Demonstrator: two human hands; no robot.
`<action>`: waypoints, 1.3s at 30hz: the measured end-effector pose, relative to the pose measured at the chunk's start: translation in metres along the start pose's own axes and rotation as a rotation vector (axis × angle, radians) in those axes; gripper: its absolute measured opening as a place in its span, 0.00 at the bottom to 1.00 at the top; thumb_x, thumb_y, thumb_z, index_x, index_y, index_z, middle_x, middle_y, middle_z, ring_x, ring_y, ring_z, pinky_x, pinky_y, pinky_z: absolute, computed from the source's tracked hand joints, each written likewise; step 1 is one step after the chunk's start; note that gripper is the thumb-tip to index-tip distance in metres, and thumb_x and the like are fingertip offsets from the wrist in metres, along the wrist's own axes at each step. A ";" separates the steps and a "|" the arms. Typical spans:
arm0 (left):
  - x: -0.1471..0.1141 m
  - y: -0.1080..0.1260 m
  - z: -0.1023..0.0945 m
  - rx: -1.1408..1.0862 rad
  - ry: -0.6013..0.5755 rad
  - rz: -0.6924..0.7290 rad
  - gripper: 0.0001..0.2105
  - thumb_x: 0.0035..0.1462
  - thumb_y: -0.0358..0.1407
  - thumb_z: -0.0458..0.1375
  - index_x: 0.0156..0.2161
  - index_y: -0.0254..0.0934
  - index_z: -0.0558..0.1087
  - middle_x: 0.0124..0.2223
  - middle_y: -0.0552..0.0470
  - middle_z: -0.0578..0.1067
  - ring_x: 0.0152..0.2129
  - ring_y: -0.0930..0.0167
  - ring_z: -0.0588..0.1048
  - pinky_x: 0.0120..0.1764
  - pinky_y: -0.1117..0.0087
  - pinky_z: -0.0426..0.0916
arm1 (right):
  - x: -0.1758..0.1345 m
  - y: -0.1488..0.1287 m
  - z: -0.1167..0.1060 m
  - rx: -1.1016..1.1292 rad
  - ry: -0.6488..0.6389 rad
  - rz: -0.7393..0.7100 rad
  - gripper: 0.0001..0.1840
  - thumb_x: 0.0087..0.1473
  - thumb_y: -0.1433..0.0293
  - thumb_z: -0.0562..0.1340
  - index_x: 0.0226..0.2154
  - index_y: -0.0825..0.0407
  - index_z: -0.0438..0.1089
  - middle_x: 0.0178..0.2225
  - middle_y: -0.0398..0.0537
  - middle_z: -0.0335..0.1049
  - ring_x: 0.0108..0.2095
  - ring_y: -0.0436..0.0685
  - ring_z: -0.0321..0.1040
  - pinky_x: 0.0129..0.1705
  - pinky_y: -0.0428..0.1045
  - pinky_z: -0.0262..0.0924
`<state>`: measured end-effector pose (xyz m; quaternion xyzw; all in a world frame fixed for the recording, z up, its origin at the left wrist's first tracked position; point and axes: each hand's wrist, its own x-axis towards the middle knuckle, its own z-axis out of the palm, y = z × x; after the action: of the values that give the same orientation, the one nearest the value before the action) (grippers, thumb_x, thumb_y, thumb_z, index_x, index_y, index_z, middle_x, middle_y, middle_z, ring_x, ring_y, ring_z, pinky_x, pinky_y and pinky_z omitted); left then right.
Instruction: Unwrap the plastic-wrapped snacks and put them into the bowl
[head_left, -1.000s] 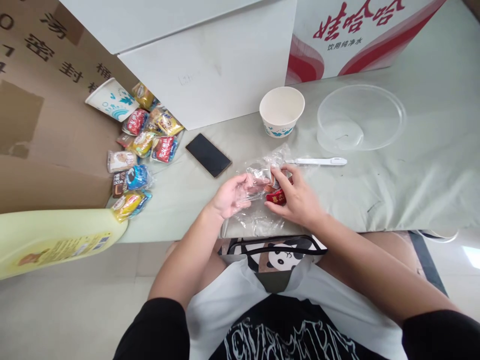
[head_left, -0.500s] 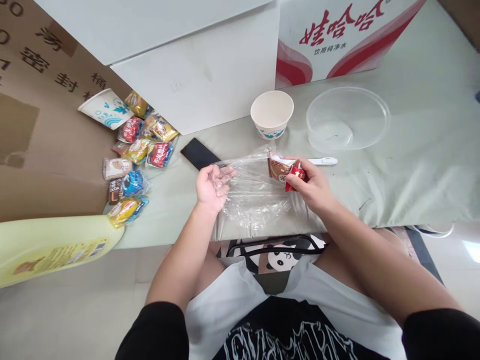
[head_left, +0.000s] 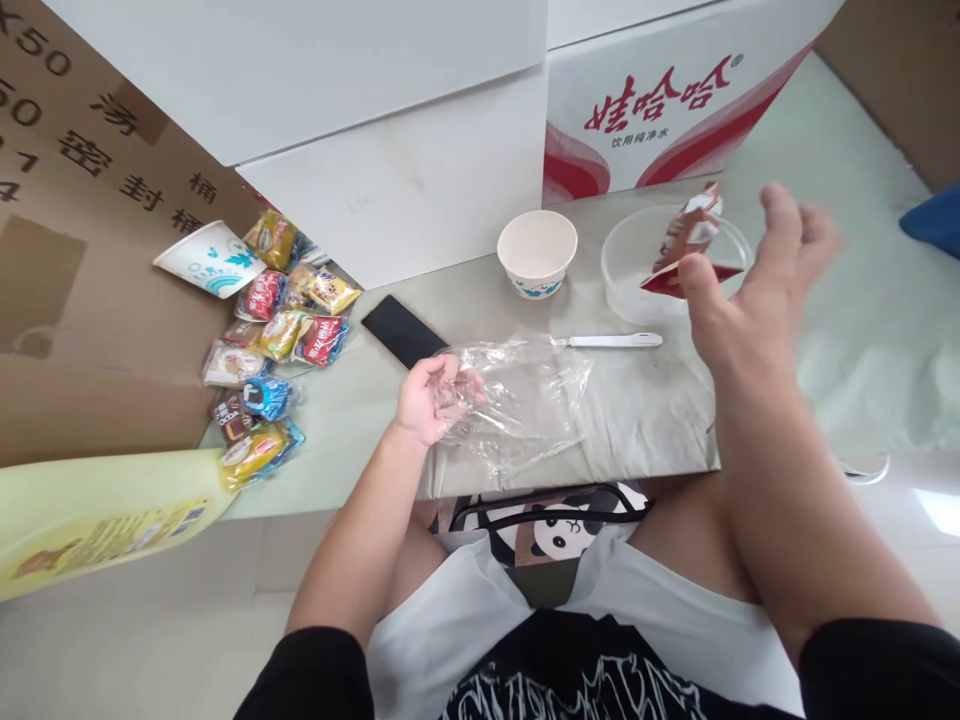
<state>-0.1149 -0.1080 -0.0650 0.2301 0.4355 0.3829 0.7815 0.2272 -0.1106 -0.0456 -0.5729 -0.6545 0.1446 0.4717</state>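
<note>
My left hand point(head_left: 441, 398), palm up with curled fingers, holds the edge of a clear plastic bag point(head_left: 529, 395); the film covers its fingertips. The rest of the bag lies crumpled at the table's front. My right hand point(head_left: 757, 285) is over the right side with fingers spread, slightly blurred. Just left of its thumb, a brown-and-white snack wrapper point(head_left: 688, 232) and a red wrapper point(head_left: 670, 284) appear loose above the round clear plastic tub point(head_left: 616, 280). The red one's right end is partly hidden by the thumb. A white-handled utensil point(head_left: 615, 341) lies between the bag and the tub.
A white paper bowl point(head_left: 538, 245) stands behind the bag. A black phone point(head_left: 403, 332) lies near my left hand. Several packaged snacks point(head_left: 281, 333) and a tipped paper cup point(head_left: 211, 260) are at left, by a yellow jug point(head_left: 112, 515). White cartons point(head_left: 405, 180) line the back.
My right hand has moved right and spread its fingers, letting go of the brown and red wrappers over the tub. My left hand stays with the bag, which has sagged onto the table.
</note>
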 end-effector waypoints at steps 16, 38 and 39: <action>-0.025 0.009 -0.021 0.162 -0.213 -0.014 0.26 0.42 0.53 0.68 0.21 0.39 0.57 0.27 0.42 0.80 0.18 0.62 0.79 0.16 0.69 0.68 | -0.059 -0.028 0.092 0.704 -0.357 0.292 0.16 0.55 0.56 0.68 0.28 0.47 0.64 0.32 0.45 0.76 0.45 0.62 0.78 0.52 0.62 0.70; -0.006 0.017 -0.024 0.310 0.597 0.358 0.11 0.62 0.42 0.62 0.44 0.41 0.67 0.19 0.61 0.74 0.10 0.77 0.71 0.11 0.82 0.46 | -0.044 -0.015 0.078 0.773 -0.112 0.814 0.30 0.46 0.56 0.70 0.50 0.43 0.64 0.18 0.29 0.63 0.13 0.46 0.50 0.15 0.45 0.46; -0.008 0.017 -0.025 0.289 0.586 0.348 0.13 0.62 0.42 0.62 0.47 0.41 0.66 0.19 0.60 0.74 0.10 0.77 0.71 0.12 0.82 0.47 | -0.043 -0.015 0.077 0.784 -0.090 0.823 0.31 0.46 0.56 0.70 0.51 0.43 0.63 0.18 0.29 0.63 0.13 0.46 0.49 0.15 0.45 0.45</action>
<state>-0.1455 -0.1031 -0.0616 0.2893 0.6446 0.4943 0.5064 0.1530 -0.1264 -0.0935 -0.5560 -0.2940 0.5729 0.5256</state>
